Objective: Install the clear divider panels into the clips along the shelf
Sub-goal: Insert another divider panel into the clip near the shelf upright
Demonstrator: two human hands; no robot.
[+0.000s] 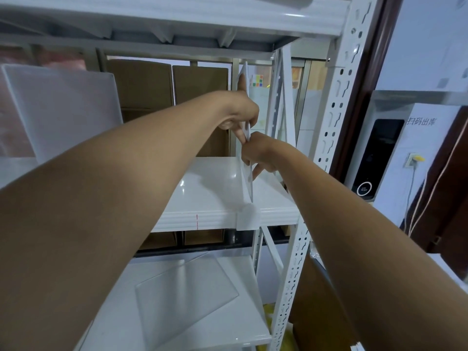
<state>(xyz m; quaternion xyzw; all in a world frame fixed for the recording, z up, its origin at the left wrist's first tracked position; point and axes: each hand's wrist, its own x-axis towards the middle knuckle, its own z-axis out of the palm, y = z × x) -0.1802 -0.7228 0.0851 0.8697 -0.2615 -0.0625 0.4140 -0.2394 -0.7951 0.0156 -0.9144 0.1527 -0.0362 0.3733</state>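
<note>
A clear divider panel (247, 183) stands upright and edge-on over the white middle shelf (210, 196), its bottom front corner in a translucent clip (247, 218) on the shelf's front lip. My left hand (240, 110) pinches the panel's front edge high up, one finger reaching up its far side. My right hand (258, 153) grips the same edge just below, fingers wrapped around it. Another clear panel (186, 287) lies flat on the lower shelf (228, 333). A further frosted panel (63, 107) stands upright at the left.
A perforated white upright (336, 102) and diagonal braces (287, 102) close the shelf's right end. Cardboard boxes (177, 97) line the back. The shelf above (177, 19) hangs low. A brown box (311, 300) stands at lower right; a red mark (197, 221) is on the shelf lip.
</note>
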